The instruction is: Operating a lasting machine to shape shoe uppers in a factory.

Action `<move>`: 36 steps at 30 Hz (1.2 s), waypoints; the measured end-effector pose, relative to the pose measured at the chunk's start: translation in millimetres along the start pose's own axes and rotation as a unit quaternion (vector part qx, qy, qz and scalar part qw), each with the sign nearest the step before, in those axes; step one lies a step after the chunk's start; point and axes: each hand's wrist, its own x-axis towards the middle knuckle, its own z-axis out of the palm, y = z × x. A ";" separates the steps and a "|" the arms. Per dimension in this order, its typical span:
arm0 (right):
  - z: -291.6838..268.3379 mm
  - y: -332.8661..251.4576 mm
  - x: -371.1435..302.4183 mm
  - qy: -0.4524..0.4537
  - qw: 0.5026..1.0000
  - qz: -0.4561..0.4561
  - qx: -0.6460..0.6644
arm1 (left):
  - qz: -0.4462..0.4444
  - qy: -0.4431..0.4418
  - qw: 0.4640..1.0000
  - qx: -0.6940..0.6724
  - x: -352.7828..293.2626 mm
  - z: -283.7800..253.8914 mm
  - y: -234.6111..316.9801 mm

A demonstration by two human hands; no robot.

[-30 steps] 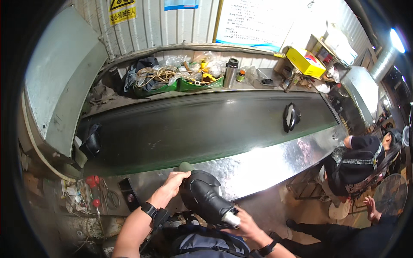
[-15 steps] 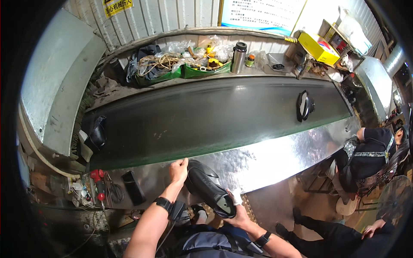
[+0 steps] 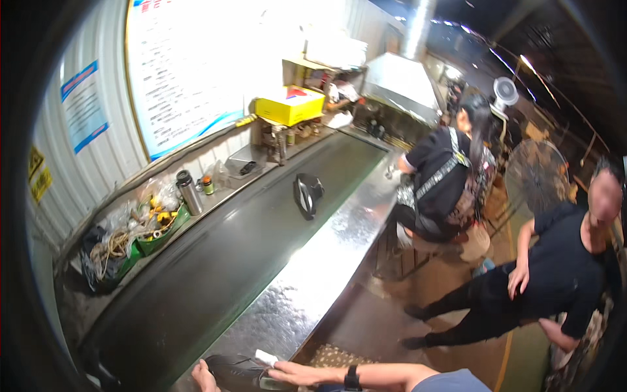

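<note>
At the lower edge, a black shoe is between my two hands, blurred and partly cut off by the frame. My left hand is closed at its left end, fingers bent against it. From the right my right hand, a white wrap on one finger, reaches to the other end and grips there; some of its fingers are hidden. Farther up the dark conveyor belt lies another black shoe with a pale inside. A dark object shows faintly at the belt's near left end.
A shiny metal ledge runs along the belt. Behind it stand a green bin of cords and bags, a steel flask and a yellow box. One person sits by the ledge; another stands right, near a fan.
My view has swung to the right, bringing the two people more fully into sight. My hands and the shoe now sit lower in the picture, at its edge.
</note>
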 end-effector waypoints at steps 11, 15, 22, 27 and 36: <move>-58.3 -17.2 15.7 0.003 0.989 -0.119 -0.087 | 0.074 -0.011 0.995 -0.069 -34.6 68.0 54.0; -52.7 -20.4 42.6 -0.070 0.980 -0.151 -0.109 | 0.012 0.033 0.994 -0.104 -35.0 43.8 69.8; -53.7 -28.1 11.4 -0.057 0.967 -0.189 -0.163 | -0.052 0.060 0.994 -0.071 -44.9 39.2 60.3; -18.7 -4.8 -9.9 -0.003 0.998 -0.048 0.037 | -0.051 0.116 0.992 0.002 -26.4 34.7 30.4; 8.8 21.9 -20.8 0.059 0.981 -0.160 -0.094 | -0.071 0.068 0.992 -0.080 -37.2 38.4 41.6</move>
